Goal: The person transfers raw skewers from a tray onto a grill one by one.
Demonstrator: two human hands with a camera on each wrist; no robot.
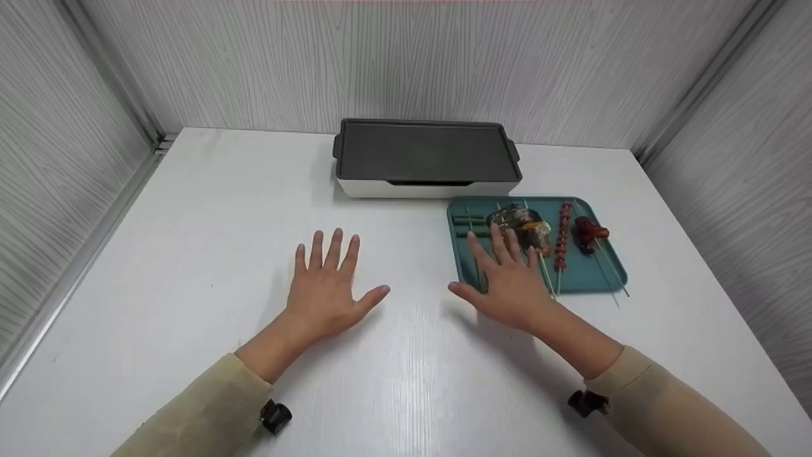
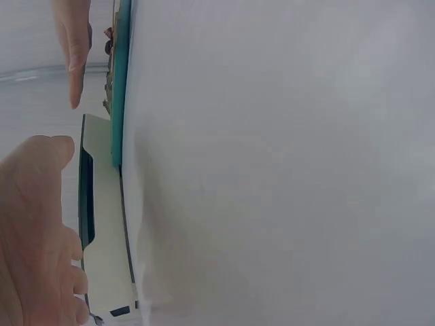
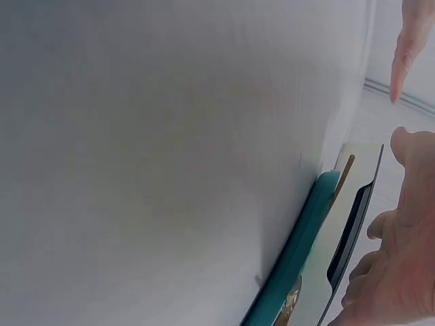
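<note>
My left hand point(image 1: 325, 295) hovers palm down over the white table, fingers spread, holding nothing. To the right, my right hand point(image 1: 510, 289) is likewise spread and empty, raised above the near left part of a teal tray point(image 1: 590, 276). Several skewers lie on that tray: a row of small red pieces point(image 1: 563, 236), a dark red skewer point(image 1: 590, 235), green stalks point(image 1: 468, 219) on a stick, and a dark glossy piece point(image 1: 507, 217) partly hidden by my right fingers. In the right wrist view, a gap shows between my right hand point(image 3: 401, 238) and the tray.
An electric griddle point(image 1: 428, 152) with a flat dark plate and white base stands at the back middle, just behind the tray. White wood-grain panels point(image 1: 406, 63) enclose the table point(image 1: 209, 266) at the back and both sides. Thin skewer sticks point(image 1: 622, 285) poke past the tray's near edge.
</note>
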